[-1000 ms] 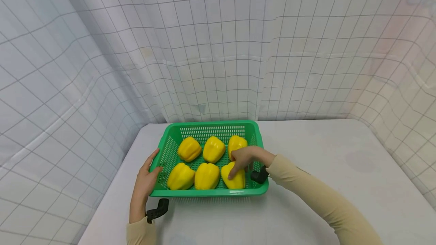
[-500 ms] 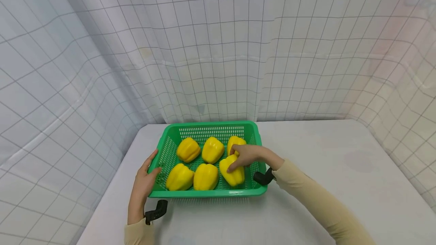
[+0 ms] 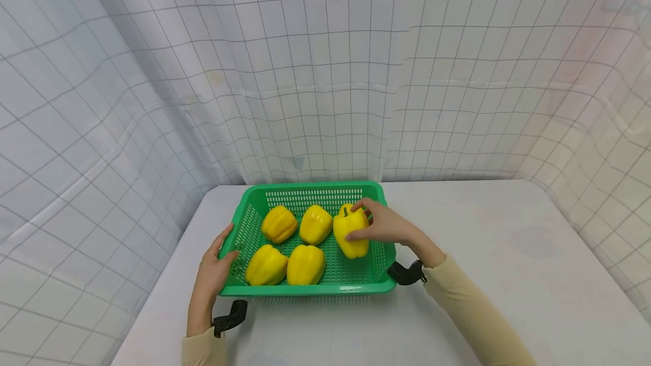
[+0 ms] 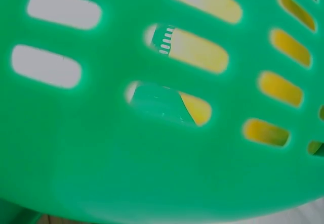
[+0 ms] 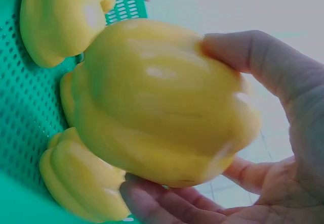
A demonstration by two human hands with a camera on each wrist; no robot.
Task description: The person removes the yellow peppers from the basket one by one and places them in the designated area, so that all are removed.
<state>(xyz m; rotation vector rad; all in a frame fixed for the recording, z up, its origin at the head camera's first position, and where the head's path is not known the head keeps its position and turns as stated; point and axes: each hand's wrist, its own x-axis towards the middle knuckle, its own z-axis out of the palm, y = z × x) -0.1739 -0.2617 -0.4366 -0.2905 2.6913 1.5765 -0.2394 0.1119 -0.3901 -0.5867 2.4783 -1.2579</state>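
Observation:
My right hand (image 3: 385,225) holds a yellow bell pepper (image 3: 351,237) over the right side of a green plastic basket (image 3: 310,290). Its stem points up and away in the head view. Up close in the right wrist view, the thumb (image 5: 233,49) lies on one side of this pepper and the fingers on the other. At the basket's left rim, my left hand (image 3: 210,275) grips the edge, thumb reaching over the inside. The left wrist view is filled by the slotted basket wall (image 4: 126,158), and the left hand is hidden there.
Several more yellow bell peppers (image 3: 306,265) lie in the basket; one at the back right is mostly hidden behind the held pepper. The basket stands on a white table (image 3: 483,242). Behind it hangs a white curtain (image 3: 325,100) with a grid pattern.
The right hand has lifted the front-right pepper off the basket floor and tilted it so its stem shows. Bare basket floor now shows in that corner. The left hand stays on the rim.

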